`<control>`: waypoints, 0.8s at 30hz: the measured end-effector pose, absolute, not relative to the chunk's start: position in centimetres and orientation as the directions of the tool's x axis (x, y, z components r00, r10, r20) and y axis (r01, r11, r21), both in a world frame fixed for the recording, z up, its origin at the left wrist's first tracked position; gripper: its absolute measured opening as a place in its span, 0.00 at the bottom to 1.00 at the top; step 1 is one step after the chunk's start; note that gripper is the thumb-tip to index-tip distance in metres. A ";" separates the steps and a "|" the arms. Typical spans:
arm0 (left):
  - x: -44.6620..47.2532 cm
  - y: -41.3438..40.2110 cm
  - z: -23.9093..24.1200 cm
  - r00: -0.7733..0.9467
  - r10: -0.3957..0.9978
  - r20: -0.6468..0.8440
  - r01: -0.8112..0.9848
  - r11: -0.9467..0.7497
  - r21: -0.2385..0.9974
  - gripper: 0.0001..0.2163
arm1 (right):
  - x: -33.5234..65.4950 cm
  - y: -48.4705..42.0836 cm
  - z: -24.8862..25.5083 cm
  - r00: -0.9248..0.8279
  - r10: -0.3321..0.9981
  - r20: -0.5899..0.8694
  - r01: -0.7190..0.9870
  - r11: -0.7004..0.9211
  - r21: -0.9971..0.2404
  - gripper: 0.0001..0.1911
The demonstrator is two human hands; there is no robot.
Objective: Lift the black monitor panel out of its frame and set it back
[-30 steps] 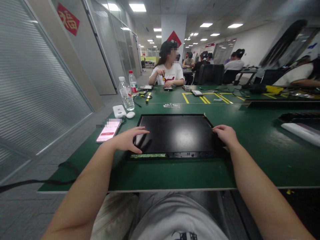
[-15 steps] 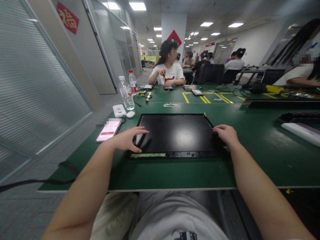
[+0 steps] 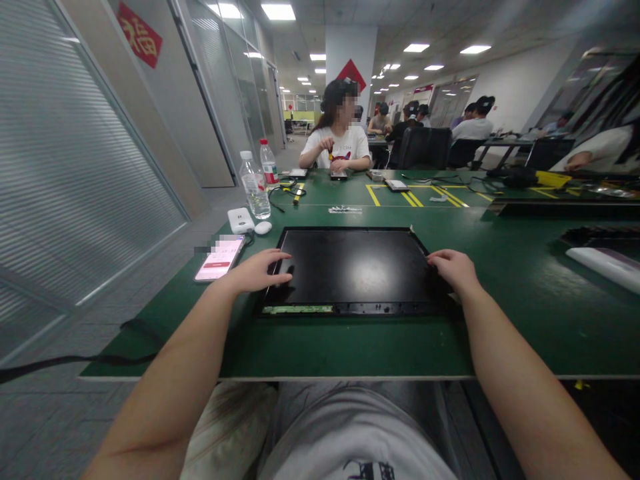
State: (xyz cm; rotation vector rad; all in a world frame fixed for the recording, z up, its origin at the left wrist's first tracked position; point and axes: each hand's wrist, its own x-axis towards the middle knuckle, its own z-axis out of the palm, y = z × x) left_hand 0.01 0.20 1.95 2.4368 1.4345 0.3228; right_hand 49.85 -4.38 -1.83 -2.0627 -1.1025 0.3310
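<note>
A black display panel (image 3: 340, 270) in a thin frame lies flat on the green table (image 3: 350, 350) in front of me. Along its near edge, a narrow green circuit board (image 3: 297, 309) shows at the left. Over the panel's left edge is my left hand (image 3: 256, 270), thumb and fingers apart; whether its underside touches the frame is hard to see. My right hand (image 3: 456, 268) is closed at the right edge, thumb and fingertips pinching the frame there. Its lower fingers are partly hidden.
Left of the panel are a lit phone (image 3: 220, 259), a white case (image 3: 241, 221), a white oval object (image 3: 263, 228) and two bottles. Small metallic pieces (image 3: 345, 210) lie beyond the panel. A co-worker (image 3: 337, 143) sits across the table. A long dark bar (image 3: 570, 208) lies at right.
My left hand has shifted slightly up along the left edge, its thumb moving away from the near corner. The right hand keeps its place on the frame. The view has shifted slightly.
</note>
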 end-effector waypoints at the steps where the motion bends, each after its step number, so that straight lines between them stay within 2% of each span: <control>1: 0.1 0.5 1.6 0.455 0.887 0.084 0.818 -0.453 0.354 0.31 | 49.9 -4.4 -1.9 0.592 0.797 0.117 0.601 -0.341 -0.723 0.10; 5: 0.7 1.6 0.5 0.429 0.888 0.168 0.835 -0.460 0.303 0.22 | 49.8 -4.4 -1.9 0.585 0.800 0.134 0.613 -0.329 -0.719 0.10; 15: 1.4 1.8 -0.1 0.383 0.905 0.185 0.867 -0.421 0.267 0.28 | 49.8 -4.3 -1.7 0.570 0.809 0.142 0.633 -0.323 -0.704 0.10; 24: 0.9 2.0 0.0 0.270 0.953 0.136 0.821 -0.302 0.484 0.26 | 49.7 -4.5 -1.6 0.585 0.794 0.166 0.624 -0.310 -0.717 0.07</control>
